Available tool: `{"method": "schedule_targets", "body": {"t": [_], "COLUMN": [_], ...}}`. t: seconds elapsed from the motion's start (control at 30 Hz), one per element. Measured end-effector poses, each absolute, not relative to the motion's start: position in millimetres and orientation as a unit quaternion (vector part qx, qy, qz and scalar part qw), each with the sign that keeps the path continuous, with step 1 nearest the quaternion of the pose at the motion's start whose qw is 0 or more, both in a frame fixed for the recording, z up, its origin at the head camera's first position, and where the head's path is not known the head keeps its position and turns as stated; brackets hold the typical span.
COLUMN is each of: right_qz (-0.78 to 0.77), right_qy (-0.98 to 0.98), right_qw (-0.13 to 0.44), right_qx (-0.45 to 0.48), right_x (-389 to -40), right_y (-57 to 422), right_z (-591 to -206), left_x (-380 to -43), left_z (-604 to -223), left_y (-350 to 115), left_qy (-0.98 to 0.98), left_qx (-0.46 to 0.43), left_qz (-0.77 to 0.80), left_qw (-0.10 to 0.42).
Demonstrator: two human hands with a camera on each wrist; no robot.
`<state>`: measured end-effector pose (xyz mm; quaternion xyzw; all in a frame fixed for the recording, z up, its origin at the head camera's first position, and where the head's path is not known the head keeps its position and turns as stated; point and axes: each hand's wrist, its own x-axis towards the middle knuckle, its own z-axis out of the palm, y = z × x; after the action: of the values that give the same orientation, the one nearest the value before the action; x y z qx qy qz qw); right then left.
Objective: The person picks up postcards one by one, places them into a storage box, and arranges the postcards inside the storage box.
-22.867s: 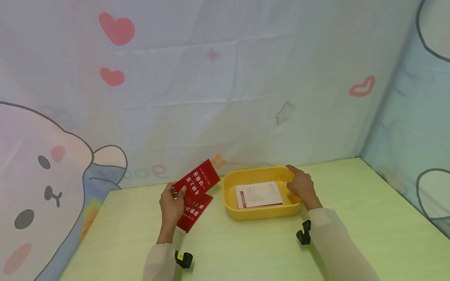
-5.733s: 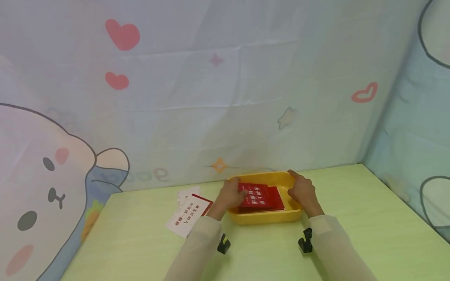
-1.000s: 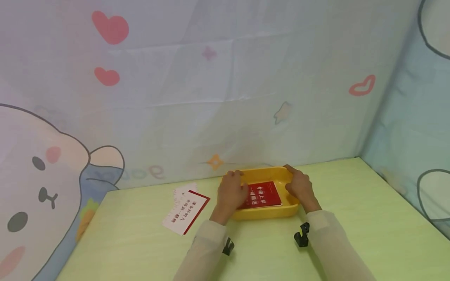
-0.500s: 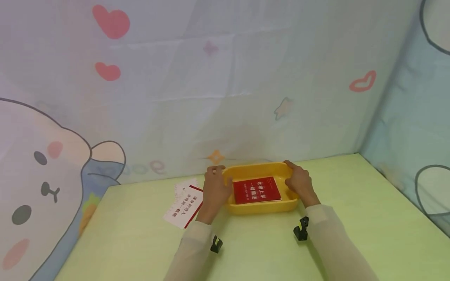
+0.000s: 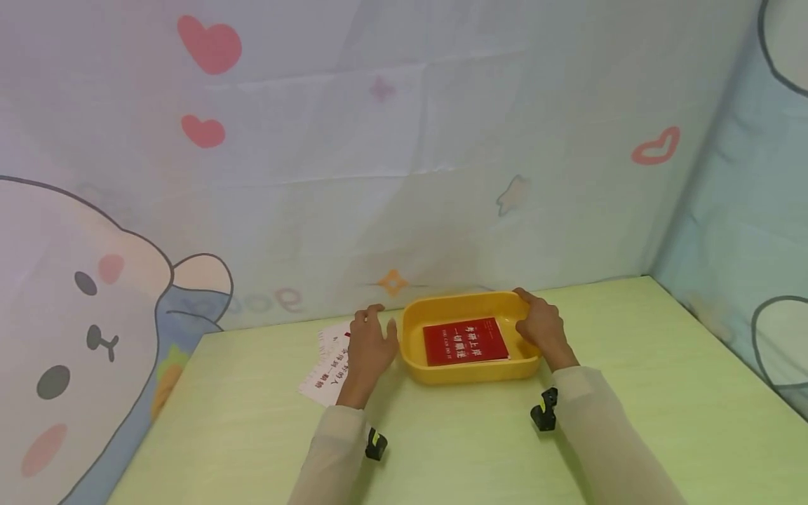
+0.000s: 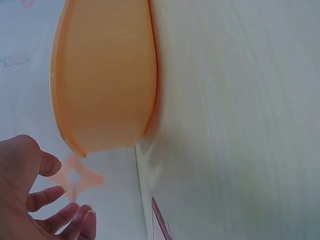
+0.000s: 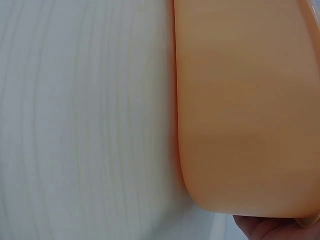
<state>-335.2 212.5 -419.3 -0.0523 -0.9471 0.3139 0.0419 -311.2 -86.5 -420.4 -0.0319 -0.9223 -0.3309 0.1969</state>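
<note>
A yellow plastic tray [image 5: 470, 373] stands toward the back of the table, with red cards [image 5: 466, 341] bearing white lettering stacked inside. My right hand [image 5: 544, 328] grips the tray's right rim, thumb on the inside; in the right wrist view only part of that hand [image 7: 270, 228] shows beyond the tray wall [image 7: 245, 105]. My left hand [image 5: 371, 351] is just left of the tray, fingers spread loosely with nothing between them. Beneath and beside it lie white cards [image 5: 325, 375] with red print, partly covered by the hand. The left wrist view shows loosely bent fingers [image 6: 47, 199] apart from the tray [image 6: 107, 75].
The pale green table [image 5: 454, 442] meets a printed cloth backdrop [image 5: 303, 231] right behind the tray. A second cloth side [image 5: 745, 231] rises along the table's right edge. Small black cameras [image 5: 375, 445] sit on both wrists.
Earlier my left hand held red cards, then was inside the tray at the red stack. It has since left the tray and moved left over the white cards. My right hand stays on the rim.
</note>
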Motion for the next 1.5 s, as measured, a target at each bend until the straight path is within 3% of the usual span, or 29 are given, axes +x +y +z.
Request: {"method": "schedule_targets", "body": {"t": [0.8,1.5], "right_qz": [0.321,0.315], "right_qy": [-0.945,-0.947], "right_qw": [0.037,0.037], "right_qx": [-0.044,-0.054], "right_x": [-333.0,-334.1], "right_y": [207.9,211.0], "right_z": [-432.3,-421.8], "left_x": [-293.6,-279.1], "left_z": [-442.4,-436.0], "left_y": [-147.1,-184.6], "left_qy": [-0.96,-0.976], "left_qx": [0.017,0.086], "left_qz": [-0.25,-0.194], "left_qw": [0.126,0.044]}}
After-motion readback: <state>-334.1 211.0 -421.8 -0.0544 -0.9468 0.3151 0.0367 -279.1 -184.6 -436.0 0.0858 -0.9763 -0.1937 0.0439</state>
